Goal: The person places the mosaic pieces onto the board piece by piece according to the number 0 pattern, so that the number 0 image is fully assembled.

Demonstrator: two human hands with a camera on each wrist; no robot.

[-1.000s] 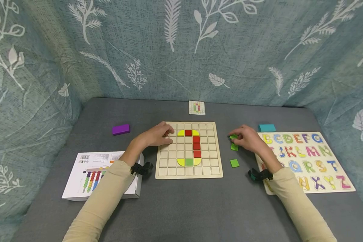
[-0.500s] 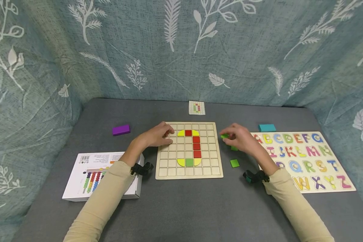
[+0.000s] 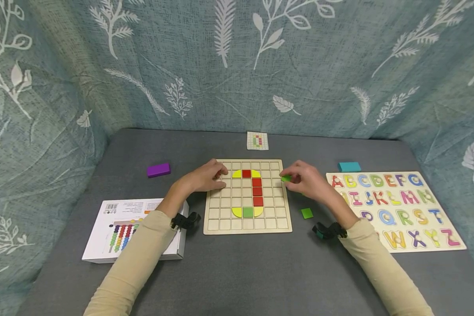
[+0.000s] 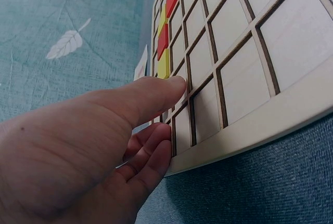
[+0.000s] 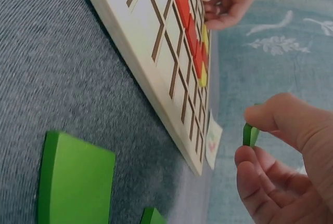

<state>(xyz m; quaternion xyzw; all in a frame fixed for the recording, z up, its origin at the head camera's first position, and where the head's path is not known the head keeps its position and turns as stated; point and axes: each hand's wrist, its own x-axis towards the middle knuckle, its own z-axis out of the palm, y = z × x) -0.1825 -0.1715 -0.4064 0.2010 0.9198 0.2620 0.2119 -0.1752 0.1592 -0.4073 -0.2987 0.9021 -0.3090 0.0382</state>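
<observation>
A wooden grid board (image 3: 276, 228) lies mid-table in the head view. On it, red square tiles (image 3: 257, 191), yellow rounded pieces (image 3: 237, 212) and one green square (image 3: 247, 212) fill some cells. My left hand (image 3: 205, 175) rests on the board's left side, thumb on its surface and fingers loosely bent, holding nothing. Beside the right edge, my right hand (image 3: 310, 180) pinches a green square tile (image 5: 251, 134) between thumb and fingertips, raised off the table. Another green tile (image 3: 307, 213) lies right of the board; a further green tile (image 5: 152, 216) shows partly in the right wrist view.
A small pattern card (image 3: 257, 141) lies behind the board. At right are a wooden alphabet board (image 3: 414, 210) and a teal block (image 3: 349, 166). At left stand a purple block (image 3: 158, 170) and a white box (image 3: 98, 237), partly under the left forearm.
My right hand has picked a green tile up from the loose tiles and carried it left to the board's right edge. The left hand stays in place.
</observation>
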